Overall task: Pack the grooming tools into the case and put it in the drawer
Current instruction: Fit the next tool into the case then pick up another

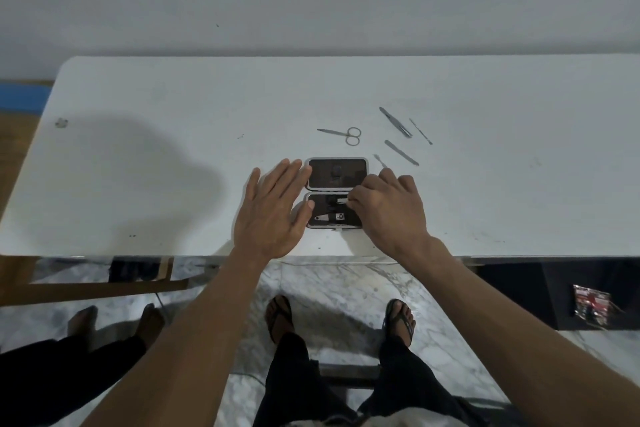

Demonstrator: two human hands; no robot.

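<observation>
Light: pretty dim, cool grey cast overall.
Shadows: one big soft blob sat on the white table (pixel 485 97) at left, smaller ones under both hands.
Glare: none really, the marble floor (pixel 346 288) just had a faint sheen.
Distortion: wide-angle bend, table edges curved.
Focus: centre fairly sharp, slightly soft overall.

white table (pixel 138 184) | open case (pixel 337 173) | scissors (pixel 343 134) | loose tools (pixel 398 123)
</observation>
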